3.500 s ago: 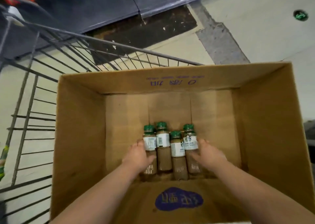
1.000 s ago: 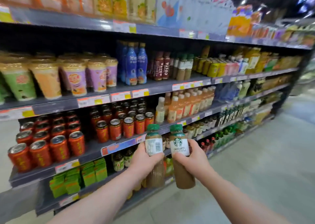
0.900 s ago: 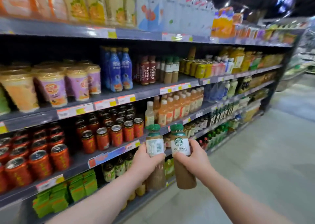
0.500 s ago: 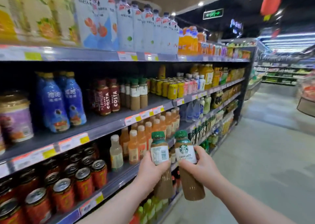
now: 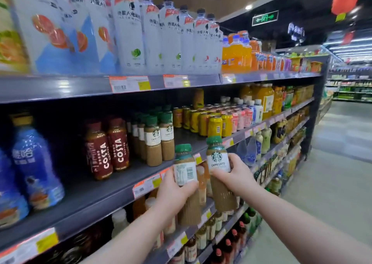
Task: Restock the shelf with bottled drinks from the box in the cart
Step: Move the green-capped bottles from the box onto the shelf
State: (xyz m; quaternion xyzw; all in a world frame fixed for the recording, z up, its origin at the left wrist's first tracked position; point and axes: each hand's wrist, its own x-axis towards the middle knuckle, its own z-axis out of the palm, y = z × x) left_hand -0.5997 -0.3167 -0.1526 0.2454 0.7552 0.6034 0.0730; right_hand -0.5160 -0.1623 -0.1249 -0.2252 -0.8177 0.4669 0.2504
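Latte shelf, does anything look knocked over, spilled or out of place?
Nothing stands out. The shelved lattes stand upright beside the Costa bottles, only set back from the shelf edge. No spill shows.

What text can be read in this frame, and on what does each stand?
"CAFFE LATTE": right bottle, gripped by right hand.
"COSTA": both dark red bottles on shelf.
Too blurred: price tags, green sign, barcode label on left bottle in left hand.
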